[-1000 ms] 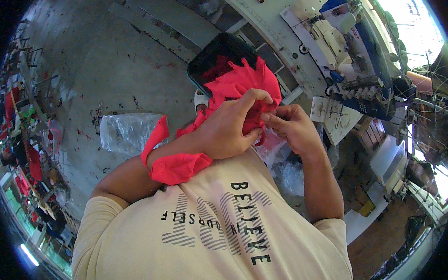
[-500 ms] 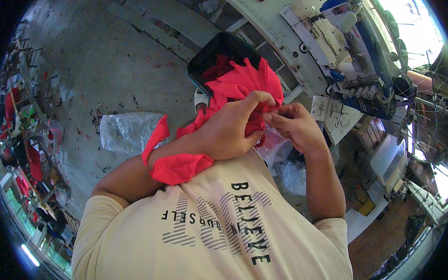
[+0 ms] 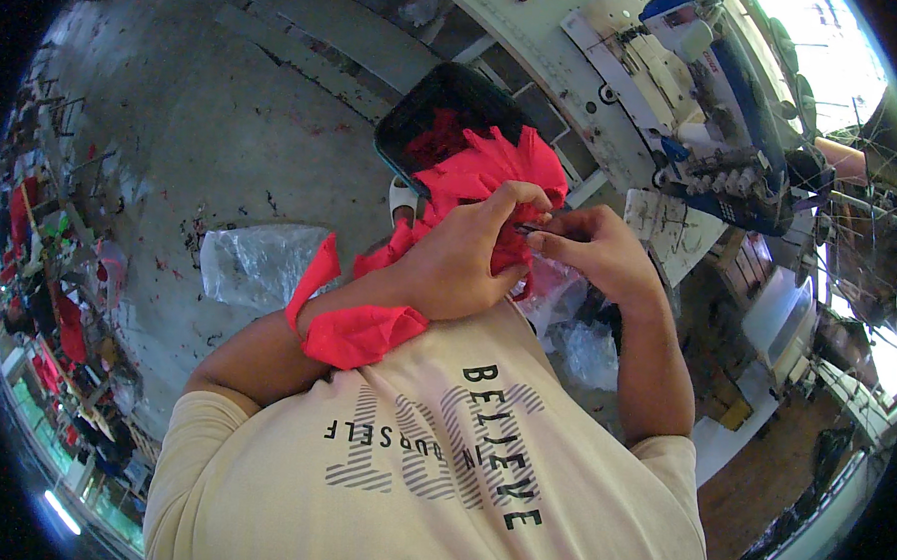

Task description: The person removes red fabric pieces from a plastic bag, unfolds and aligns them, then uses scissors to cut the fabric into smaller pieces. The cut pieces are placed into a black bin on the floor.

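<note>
My left hand (image 3: 470, 251) is curled round a bunch of red cloth (image 3: 488, 172), which sits ahead of my chest at twelve o'clock; taking that bunch as the clock's centre, my right hand (image 3: 590, 251) comes in from four o'clock, its thumb and fingers pinching a small dark tool (image 3: 526, 227) whose tip points into the folds. A red strip (image 3: 366, 334) lies over my left forearm at seven o'clock, a dark bin (image 3: 416, 103) with darker red material inside stands at eleven, and the sewing machine (image 3: 667, 79) rests on its desk (image 3: 538, 59) at two. I'd judge the work to be midway: the cloth is gathered and gripped and the tool is at it, but the bunch has not been let go; how many folds remain, I cannot tell. Against half a second ago, the right hand has pulled slightly toward four o'clock and the dark tool now shows, while the cloth's top points have sunk a little. The left hand and the draped strip have hardly shifted.
</note>
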A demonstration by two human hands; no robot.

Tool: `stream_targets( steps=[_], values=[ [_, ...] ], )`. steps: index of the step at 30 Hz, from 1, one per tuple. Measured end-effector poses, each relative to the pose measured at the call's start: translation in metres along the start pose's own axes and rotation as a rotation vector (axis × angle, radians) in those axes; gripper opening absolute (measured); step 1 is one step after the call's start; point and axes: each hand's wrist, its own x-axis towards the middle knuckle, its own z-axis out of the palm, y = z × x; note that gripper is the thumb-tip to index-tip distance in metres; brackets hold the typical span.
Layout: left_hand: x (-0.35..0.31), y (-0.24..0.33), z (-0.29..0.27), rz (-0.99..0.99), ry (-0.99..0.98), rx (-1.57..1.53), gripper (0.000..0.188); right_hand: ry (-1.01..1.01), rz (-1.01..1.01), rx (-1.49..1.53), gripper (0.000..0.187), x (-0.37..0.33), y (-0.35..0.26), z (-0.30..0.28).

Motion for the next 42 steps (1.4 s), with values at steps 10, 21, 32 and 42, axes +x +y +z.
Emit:
stream_targets(
  steps=[10,21,32,42],
  values=[
    [-0.001,0.002,-0.001,-0.048,-0.028,-0.007,0.064,0.014,0.020,0.033,0.048,-0.002,-0.013,0.010],
    [0.000,-0.004,0.001,0.017,-0.015,0.062,0.062,0.012,-0.003,0.098,0.043,-0.001,-0.002,0.012],
    [0.008,0.004,-0.001,-0.015,-0.053,-0.033,0.062,0.097,-0.022,-0.009,0.046,-0.009,-0.016,0.015],
    [0.008,0.001,0.001,-0.006,-0.004,-0.017,0.063,0.148,-0.038,-0.059,0.040,-0.009,-0.020,0.020]
  ],
)
